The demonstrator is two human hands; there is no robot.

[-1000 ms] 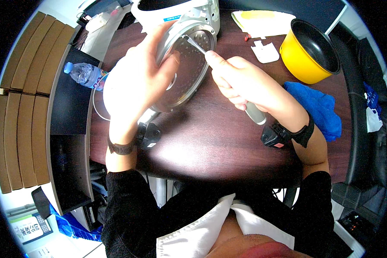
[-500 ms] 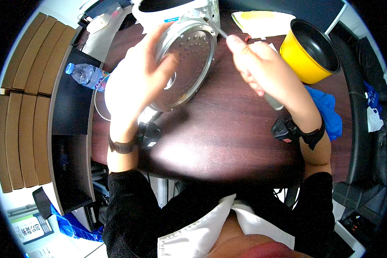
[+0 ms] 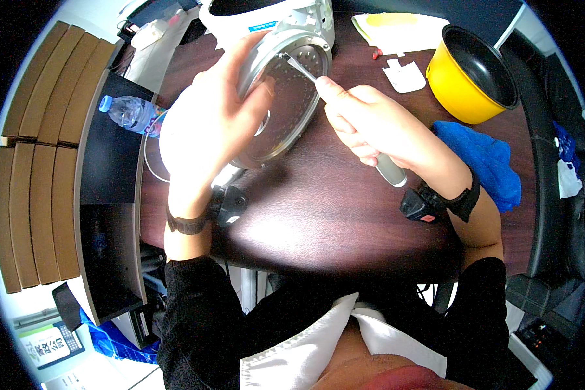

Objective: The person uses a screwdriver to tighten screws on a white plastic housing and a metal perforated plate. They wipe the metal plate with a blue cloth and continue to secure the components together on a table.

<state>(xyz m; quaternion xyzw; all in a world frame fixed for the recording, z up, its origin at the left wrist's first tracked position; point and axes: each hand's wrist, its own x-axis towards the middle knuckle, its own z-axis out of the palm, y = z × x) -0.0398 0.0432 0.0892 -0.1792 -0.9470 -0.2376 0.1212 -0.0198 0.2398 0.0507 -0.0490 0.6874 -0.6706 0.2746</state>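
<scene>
My left hand (image 3: 208, 117) grips the tilted lid (image 3: 299, 97) of a white rice cooker (image 3: 231, 26), thumb on its inner face and fingers round the far rim. The lid's inside is a round, shiny metal plate with small holes or bumps. In my right hand (image 3: 370, 120) is a slim tool with a thick grey handle (image 3: 391, 170) and a thin metal shaft (image 3: 302, 69). Its darker tip lies over the upper part of the plate near the rim; whether it touches cannot be told. The tip's exact kind is unclear.
A yellow inner pot (image 3: 452, 88) with a black inside stands at the far right. Near it lie a white cut-out piece (image 3: 404, 76), a yellow-white cloth (image 3: 396, 32), and a blue cloth (image 3: 484, 159). A water bottle (image 3: 133, 114) lies on the left, beside stacked cardboard boxes (image 3: 36, 214).
My right hand has moved left and slightly nearer to me, bringing the tool's tip from the lid's outer rim over its inner plate. My left hand keeps its grip.
</scene>
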